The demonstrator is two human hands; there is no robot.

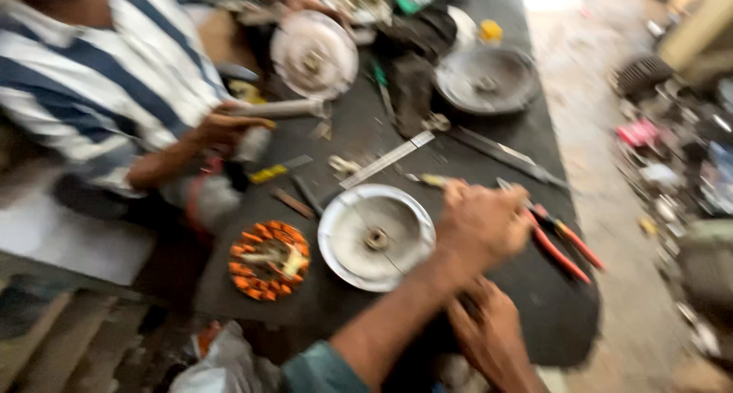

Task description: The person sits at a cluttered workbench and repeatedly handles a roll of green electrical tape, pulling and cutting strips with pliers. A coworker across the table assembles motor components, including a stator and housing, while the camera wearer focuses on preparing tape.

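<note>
The person's left hand reaches forward, knuckles up, fingers curled over the red-handled pliers on the dark workbench; the blur hides how firm the grip is. Their right hand rests low, loosely closed. A round metal cover lies just beside the left hand.

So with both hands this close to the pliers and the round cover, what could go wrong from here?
1. The left hand lies over the red-handled pliers, which could slide off the table edge.
2. The round metal cover and copper winding sit close by; a sweep could knock them.
3. The right hand blurs; its grip is unclear.
</note>
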